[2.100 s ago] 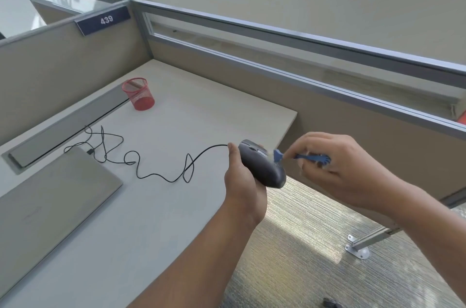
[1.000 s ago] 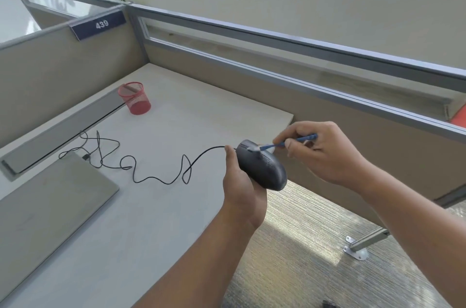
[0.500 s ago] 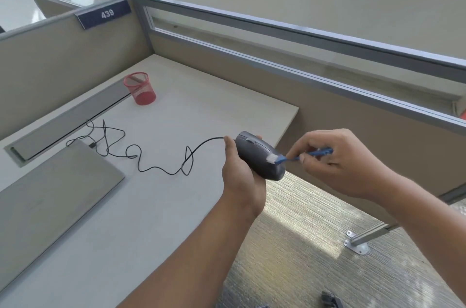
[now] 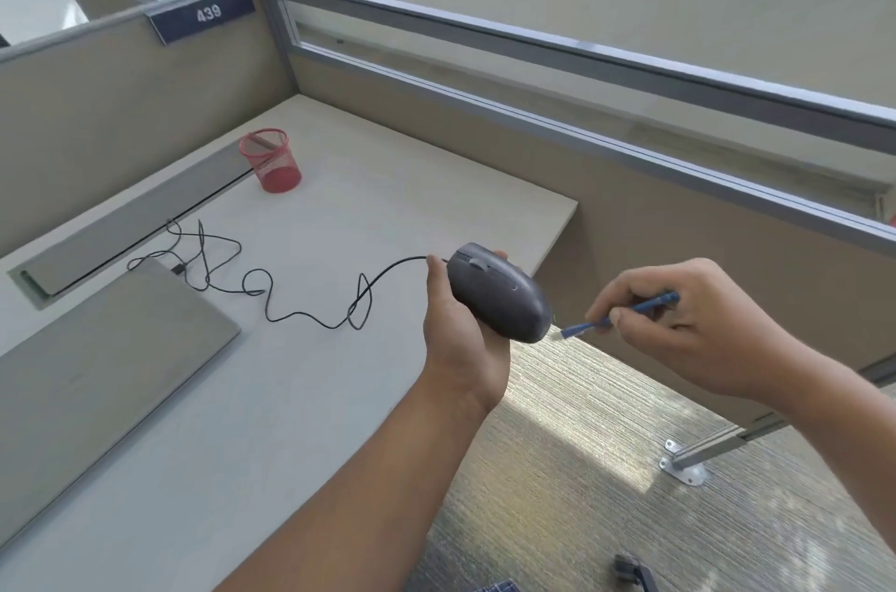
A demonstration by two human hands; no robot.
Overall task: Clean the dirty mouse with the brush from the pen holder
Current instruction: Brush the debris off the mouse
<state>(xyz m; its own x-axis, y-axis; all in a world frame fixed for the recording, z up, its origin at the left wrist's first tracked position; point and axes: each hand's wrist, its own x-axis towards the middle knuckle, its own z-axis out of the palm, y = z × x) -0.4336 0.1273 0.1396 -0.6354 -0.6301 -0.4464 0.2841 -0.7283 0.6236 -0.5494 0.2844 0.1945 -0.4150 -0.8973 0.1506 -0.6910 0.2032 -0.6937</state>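
Cubicle desk (image 4: pixel 339 223); red pen holder (image 4: pixel 271 161) far left. Left hand (image 4: pixel 460 329) grips mouse (image 4: pixel 499 293) off near edge; right hand (image 4: pixel 679 325) pinches brush (image 4: pixel 616 315), bristles at mouse's rear. Judging mid-clean, underside probably left.

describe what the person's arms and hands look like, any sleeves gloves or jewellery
Both forearms are bare as far as the frame shows: no sleeves reach into view. The left hand and the right hand wear no gloves, and no rings, watch or wristband are visible. Fingernails look short and unpainted.
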